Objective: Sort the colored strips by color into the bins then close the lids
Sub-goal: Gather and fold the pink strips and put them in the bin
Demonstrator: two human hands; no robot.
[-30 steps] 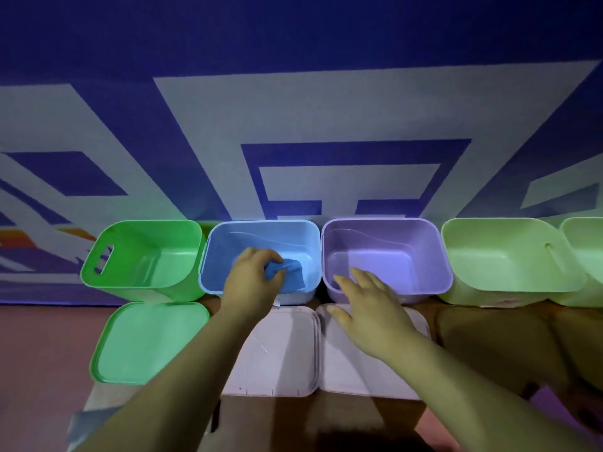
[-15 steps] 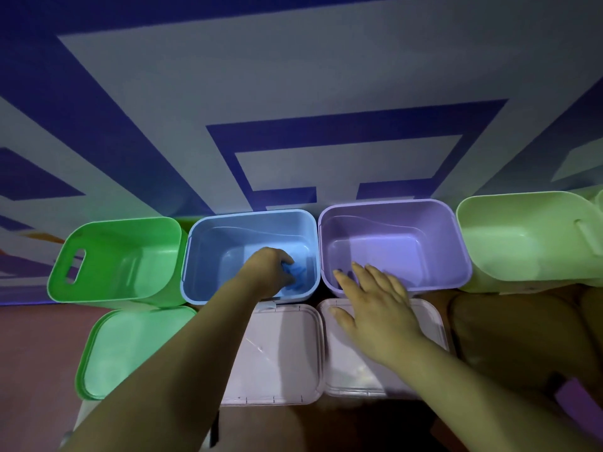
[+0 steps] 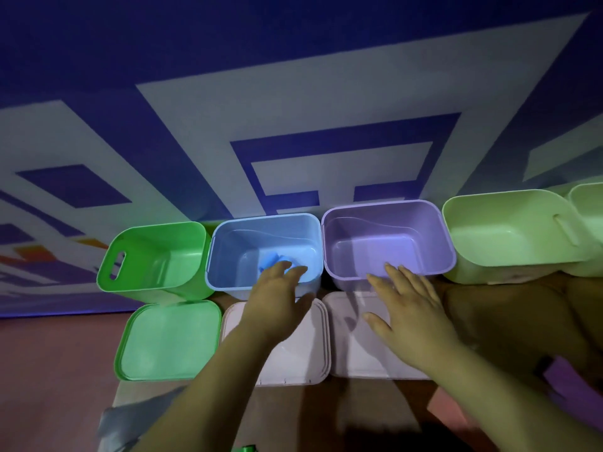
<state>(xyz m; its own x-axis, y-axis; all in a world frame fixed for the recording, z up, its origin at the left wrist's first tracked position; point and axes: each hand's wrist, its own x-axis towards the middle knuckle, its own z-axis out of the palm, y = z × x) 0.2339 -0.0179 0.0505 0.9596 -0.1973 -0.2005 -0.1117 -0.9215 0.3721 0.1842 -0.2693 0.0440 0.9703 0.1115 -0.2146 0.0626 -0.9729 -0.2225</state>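
Observation:
A blue strip (image 3: 270,259) lies crumpled on the floor of the blue bin (image 3: 235,236). My left hand (image 3: 277,295) hovers at that bin's near rim with fingers straight and holds nothing. My right hand (image 3: 408,308) is spread flat, its fingertips at the near rim of the purple bin (image 3: 388,243), palm over a white lid (image 3: 352,353). Another white lid (image 3: 293,357) lies under my left wrist. A green bin (image 3: 156,256) stands at the left with its green lid (image 3: 169,340) in front. A pale green bin (image 3: 509,233) stands at the right.
A second pale green bin (image 3: 590,210) is cut off at the right edge. A purple strip (image 3: 574,386) shows at the lower right, a bit of green (image 3: 244,448) at the bottom edge. The bins stand against a blue and white patterned wall (image 3: 293,109).
My left hand held the blue strip inside the blue bin, then let it go and drew back to the rim. The strip now lies in the bin. My right hand barely moved.

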